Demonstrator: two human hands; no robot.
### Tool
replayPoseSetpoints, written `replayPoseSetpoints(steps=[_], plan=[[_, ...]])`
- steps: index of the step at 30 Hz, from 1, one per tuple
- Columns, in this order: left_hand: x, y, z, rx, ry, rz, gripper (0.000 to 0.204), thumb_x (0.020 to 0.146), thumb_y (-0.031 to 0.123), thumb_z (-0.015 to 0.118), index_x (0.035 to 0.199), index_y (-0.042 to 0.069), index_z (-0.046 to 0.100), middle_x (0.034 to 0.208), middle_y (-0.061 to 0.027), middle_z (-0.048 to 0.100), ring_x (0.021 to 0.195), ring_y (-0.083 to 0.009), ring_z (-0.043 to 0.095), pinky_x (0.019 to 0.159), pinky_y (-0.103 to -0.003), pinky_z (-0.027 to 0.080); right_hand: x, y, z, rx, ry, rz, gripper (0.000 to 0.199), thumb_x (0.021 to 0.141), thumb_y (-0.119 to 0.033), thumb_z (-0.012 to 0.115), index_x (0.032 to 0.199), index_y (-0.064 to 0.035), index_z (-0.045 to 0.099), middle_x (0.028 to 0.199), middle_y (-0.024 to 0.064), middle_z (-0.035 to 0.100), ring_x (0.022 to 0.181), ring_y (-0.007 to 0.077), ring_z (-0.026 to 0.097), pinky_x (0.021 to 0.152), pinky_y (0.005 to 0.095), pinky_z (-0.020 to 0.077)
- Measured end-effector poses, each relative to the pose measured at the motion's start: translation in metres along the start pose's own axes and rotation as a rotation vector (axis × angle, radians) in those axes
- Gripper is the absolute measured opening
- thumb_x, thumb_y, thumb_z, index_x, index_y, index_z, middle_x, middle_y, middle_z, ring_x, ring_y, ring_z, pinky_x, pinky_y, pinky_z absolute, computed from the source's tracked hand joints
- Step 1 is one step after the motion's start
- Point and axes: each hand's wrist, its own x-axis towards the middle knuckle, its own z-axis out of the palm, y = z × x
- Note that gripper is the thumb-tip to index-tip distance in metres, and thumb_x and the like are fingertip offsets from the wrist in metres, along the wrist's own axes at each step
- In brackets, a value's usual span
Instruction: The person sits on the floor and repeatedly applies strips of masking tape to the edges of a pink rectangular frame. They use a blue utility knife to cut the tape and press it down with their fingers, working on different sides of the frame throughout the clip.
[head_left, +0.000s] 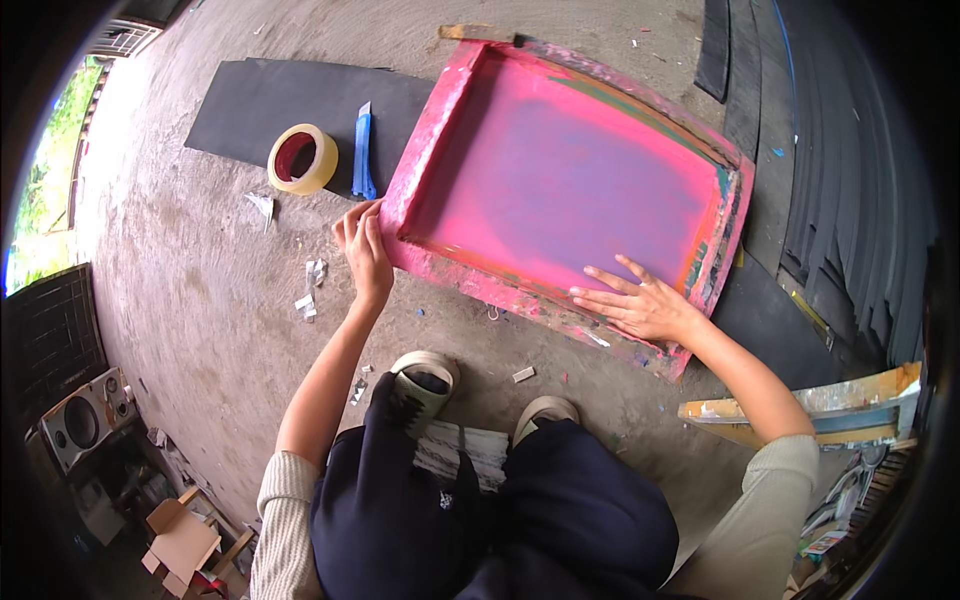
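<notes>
A pink, paint-stained screen printing frame [428, 150] lies tilted over the floor before me, its mesh [570, 170] purple in the middle and pink around. At its near left corner, my left hand [366, 258] is closed on the wooden edge, fingertips partly hidden. My right hand [645, 303] rests over the near rim toward the right, fingers spread across the mesh's edge and holding nothing. Left of the frame, a blue utility knife [363, 150] and a roll of clear tape [326, 160] lie on or at the edge of a black sheet [240, 105].
Stacked black sheets [850, 170] stand along the right side. Another paint-marked frame [850, 400] sits near my right forearm. Scraps of tape [312, 285] litter the concrete floor [200, 300]. A speaker [85, 420] and a cardboard box [183, 540] are at the lower left.
</notes>
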Motion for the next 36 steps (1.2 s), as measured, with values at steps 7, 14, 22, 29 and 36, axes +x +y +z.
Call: replayPoseSetpoints(steps=[7,14,22,29,36], plan=[[0.035,0.001,0.002,0.011,-0.053,0.099,0.027,0.094,0.016,0.041,0.107,0.003,0.060,0.111,-0.0124,0.055,0.104,-0.0303,0.043,0.095,-0.041,0.032,0.079,0.019,0.002,0.143,0.122,-0.061,0.068,0.079,-0.019,0.057,0.143,-0.0174,0.034,0.149,-0.0051,0.032,0.139,0.0125,0.025,0.117,0.0481,0.0042],[0.035,0.000,0.006,-0.061,-0.089,0.060,0.027,0.092,0.015,0.042,0.108,0.003,0.059,0.111,-0.0130,0.053,0.104,-0.0312,0.042,0.095,-0.041,0.032,0.158,0.031,-0.002,0.128,0.206,-0.162,0.062,0.080,-0.016,0.055,0.140,-0.0132,0.040,0.145,-0.0002,0.039,0.134,0.0117,0.036,0.116,0.0490,0.0076],[0.034,-0.002,0.005,-0.096,-0.089,0.029,0.027,0.092,0.015,0.041,0.109,0.002,0.058,0.111,-0.0129,0.052,0.104,-0.0300,0.042,0.096,-0.040,0.031,0.194,0.028,-0.003,0.180,0.220,-0.149,0.056,0.082,-0.017,0.054,0.137,-0.0114,0.043,0.143,0.0006,0.041,0.133,0.0128,0.037,0.114,0.0482,0.0185],[0.034,-0.001,0.006,-0.102,-0.097,0.032,0.025,0.092,0.014,0.042,0.108,0.002,0.057,0.110,-0.0132,0.052,0.103,-0.0303,0.042,0.095,-0.041,0.032,0.236,0.033,-0.002,0.177,0.295,-0.168,0.052,0.080,-0.016,0.053,0.132,-0.0105,0.049,0.138,0.0000,0.048,0.126,0.0126,0.045,0.113,0.0451,0.0256],[0.039,0.000,0.000,-0.136,-0.179,0.048,0.026,0.091,0.012,0.044,0.112,0.002,0.056,0.113,-0.0140,0.050,0.106,-0.0306,0.041,0.096,-0.041,0.031,0.219,0.029,-0.013,0.198,0.369,0.043,0.041,0.083,-0.010,0.056,0.124,-0.0097,0.056,0.125,0.0069,0.056,0.119,0.0204,0.051,0.105,0.0417,0.0362]])
